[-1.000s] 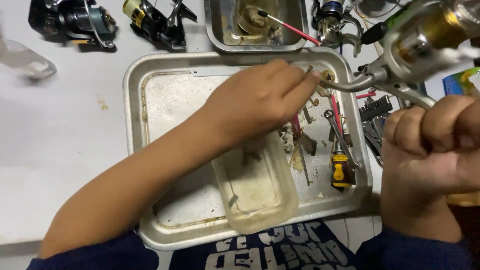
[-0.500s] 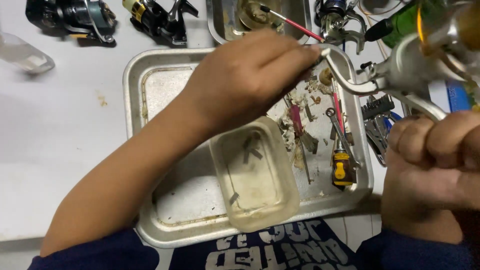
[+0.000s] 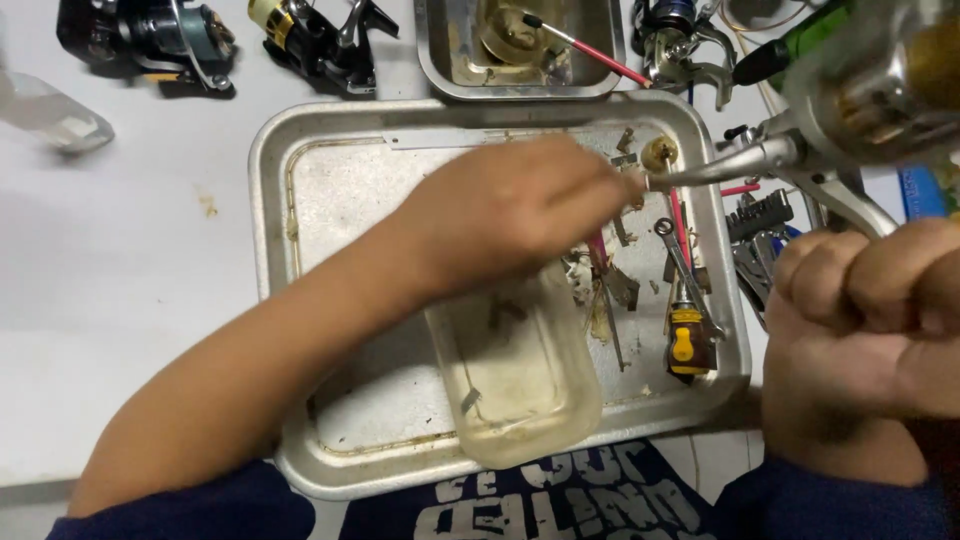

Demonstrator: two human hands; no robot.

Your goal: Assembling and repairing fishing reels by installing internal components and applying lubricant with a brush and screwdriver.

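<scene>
Right hand (image 3: 870, 320) clenched around fishing reel (image 3: 880, 80), its handle arm (image 3: 710, 170) pointing left toward left hand (image 3: 520, 210), fingers pinched at its tip above metal tray (image 3: 270, 170).

This is my repair bench, a small workshop for servicing fishing reels. The landmark is the big metal tray (image 3: 268, 200) on the white tabletop (image 3: 110, 260). Inside the tray lie a small wrench (image 3: 682, 262), a stubby yellow-and-black screwdriver (image 3: 688, 345), loose metal bits and a greasy clear plastic tub (image 3: 520, 375). Beyond the tray's far edge sit two dark spinning reels (image 3: 145, 40) (image 3: 320, 38) and a smaller steel pan (image 3: 435, 55) with a red-handled brush (image 3: 590, 50). Just right of the tray lies a set of driver bits (image 3: 760, 215).
</scene>
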